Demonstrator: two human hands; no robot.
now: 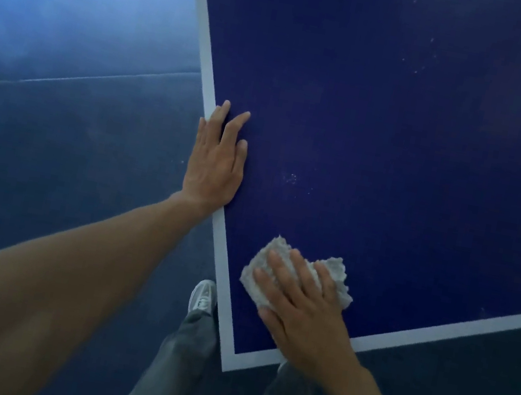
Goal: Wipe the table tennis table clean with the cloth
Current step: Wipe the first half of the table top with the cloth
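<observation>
The dark blue table tennis table [387,122] with white border lines fills the right and upper part of the view; its near corner points at my legs. A crumpled white cloth [336,273] lies near that corner. My right hand [305,309] presses flat on the cloth with straight, spread fingers. My left hand [218,162] rests flat on the table's left edge, fingers straight, over the white line. Pale specks [290,178] dot the surface between the hands, and more show further out at the upper right.
Dark blue floor [50,160] lies left of and below the table, with a thin pale seam crossing it. My grey trousers [186,351] and a white shoe [203,295] stand close to the table's corner.
</observation>
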